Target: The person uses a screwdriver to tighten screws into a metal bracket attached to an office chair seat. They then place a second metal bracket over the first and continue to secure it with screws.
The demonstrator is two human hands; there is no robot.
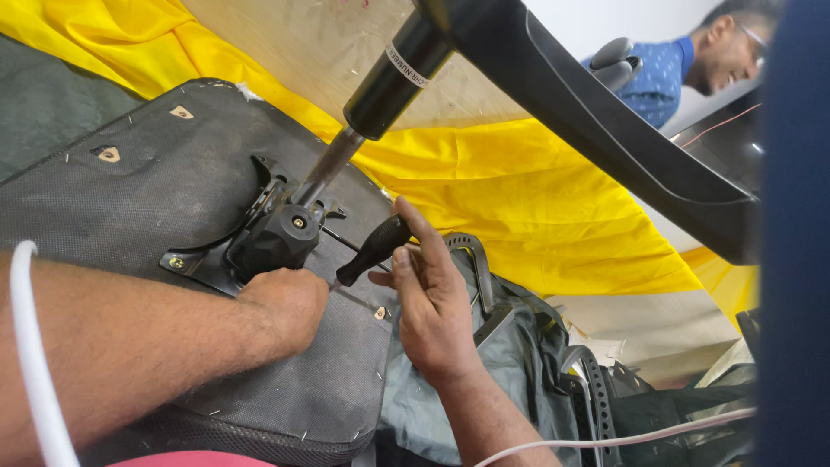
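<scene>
R hand [430,298] is curled, not spread: thumb and index pinch the black handle of a screwdriver [373,250], other fingers folded loosely behind it. Handle runs from approx 1 o'clock of the hand down toward 9 o'clock, its narrow end meeting the L hand. L hand [285,304] is balled tight, fingers tucked under & hidden, so can't tell exactly what they grip; knuckles sit on the seat underside, touching the tool's tip end and just below the mechanism. At 12 o'clock of the L hand: black chair mechanism [275,238], knob-like housing w/ a brass-coloured screw in its face, on a metal plate fixed to the seat underside [130,199], a dark fabric-covered panel w/ staples & small tan patches. From the mechanism a gas lift cylinder [380,95] rises toward 1 o'clock, thin steel rod below, fat black tube above. It joins a black chair base leg [605,121] sweeping to 4 o'clock. Behind, yellow cloth [536,207] spreads across the middle. At 4 o'clock of the R hand, grey fabric & a curved armrest part [471,259]. White cable [30,363] crosses the L forearm. Another person in a blue shirt [657,78] at far 1 o'clock.
</scene>
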